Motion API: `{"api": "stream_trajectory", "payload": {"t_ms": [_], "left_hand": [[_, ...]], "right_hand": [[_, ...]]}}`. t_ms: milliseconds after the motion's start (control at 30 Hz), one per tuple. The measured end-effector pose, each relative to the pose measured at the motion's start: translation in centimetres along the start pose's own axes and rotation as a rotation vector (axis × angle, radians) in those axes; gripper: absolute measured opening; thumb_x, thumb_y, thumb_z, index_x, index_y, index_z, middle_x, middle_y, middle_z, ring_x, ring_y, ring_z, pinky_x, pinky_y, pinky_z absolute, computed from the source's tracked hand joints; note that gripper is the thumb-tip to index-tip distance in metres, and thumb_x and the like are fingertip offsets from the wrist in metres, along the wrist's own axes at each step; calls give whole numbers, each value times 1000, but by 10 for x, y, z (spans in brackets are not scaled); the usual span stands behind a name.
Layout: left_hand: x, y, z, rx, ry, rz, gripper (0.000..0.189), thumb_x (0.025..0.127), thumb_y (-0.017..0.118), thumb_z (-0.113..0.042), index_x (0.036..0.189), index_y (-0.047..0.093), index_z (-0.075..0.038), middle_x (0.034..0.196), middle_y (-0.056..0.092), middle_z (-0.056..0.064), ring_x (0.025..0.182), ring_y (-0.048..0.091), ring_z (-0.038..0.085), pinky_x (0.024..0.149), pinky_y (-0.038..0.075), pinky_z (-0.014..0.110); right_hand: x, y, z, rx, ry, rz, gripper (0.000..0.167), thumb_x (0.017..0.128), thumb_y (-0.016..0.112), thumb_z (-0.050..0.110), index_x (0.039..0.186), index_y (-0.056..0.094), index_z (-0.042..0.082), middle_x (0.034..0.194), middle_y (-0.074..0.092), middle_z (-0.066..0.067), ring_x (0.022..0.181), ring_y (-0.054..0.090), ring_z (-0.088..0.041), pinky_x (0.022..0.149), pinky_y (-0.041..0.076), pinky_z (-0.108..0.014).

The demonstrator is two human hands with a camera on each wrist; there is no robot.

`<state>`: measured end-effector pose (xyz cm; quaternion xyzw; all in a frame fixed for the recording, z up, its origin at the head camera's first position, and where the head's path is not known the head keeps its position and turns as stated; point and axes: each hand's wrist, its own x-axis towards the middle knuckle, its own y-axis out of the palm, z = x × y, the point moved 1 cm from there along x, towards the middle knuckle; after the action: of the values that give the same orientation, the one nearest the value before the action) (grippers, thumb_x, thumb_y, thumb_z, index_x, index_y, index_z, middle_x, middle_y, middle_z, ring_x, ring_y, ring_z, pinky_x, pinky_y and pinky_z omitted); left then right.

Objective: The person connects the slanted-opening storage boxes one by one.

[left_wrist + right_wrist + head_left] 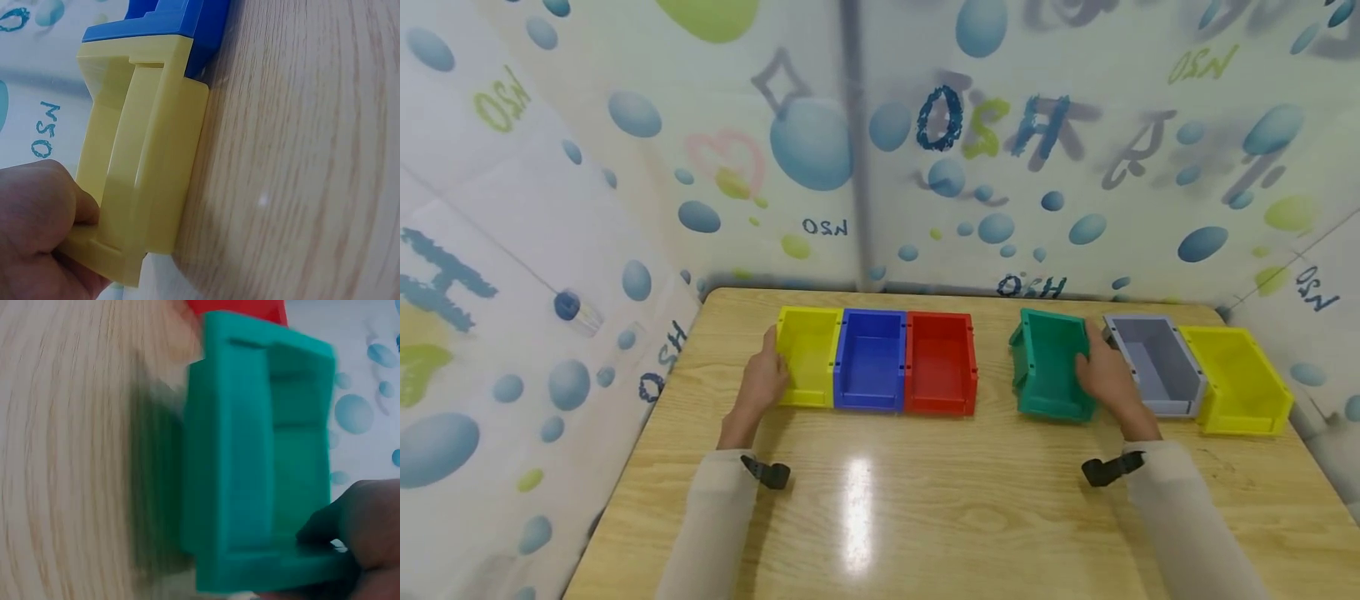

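A green plastic storage bin (1054, 367) is pinched at its right wall by my right hand (1108, 375), the thumb inside. In the right wrist view this bin (244, 450) stands a little above the wood, with a shadow beneath. My left hand (762, 379) grips the left wall of a yellow bin (808, 358), thumb over the rim, as the left wrist view also shows. Against that yellow bin sits a blue bin (871, 362), and then a red bin (940, 365), side by side in a row. A gap separates the red bin from the green one.
Right of the green bin, a grey bin (1156, 367) stands beside a second yellow bin (1238, 382). All are on a wooden table (925, 500), whose far edge meets a patterned curtain (910, 183).
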<state>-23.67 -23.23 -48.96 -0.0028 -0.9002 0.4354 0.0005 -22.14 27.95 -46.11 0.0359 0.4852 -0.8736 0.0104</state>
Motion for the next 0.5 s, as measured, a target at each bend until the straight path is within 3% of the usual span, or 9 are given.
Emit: {"api": "stream_trajectory", "payload": {"t_ms": [200,500], "left_hand": [[0,0,-2,3,8,-2,55,102,34,-2,154,15,0,124,57,40,100,62,43,86,47,54],[-1,1,1,8,29,-15,53,103,34,-2,153,16,2,121,58,39,92,62,38,83,48,53]], "right_hand": [[-2,-3,23,49,-31,-54,65,101,36,9,157,4,-4,51,36,-2,41,28,-14,43,30,-34],[2,-2,51,46,-65,-6,66,101,38,8,157,5,-3,50,33,-1,40,28,-13,43,30,-32]]}}
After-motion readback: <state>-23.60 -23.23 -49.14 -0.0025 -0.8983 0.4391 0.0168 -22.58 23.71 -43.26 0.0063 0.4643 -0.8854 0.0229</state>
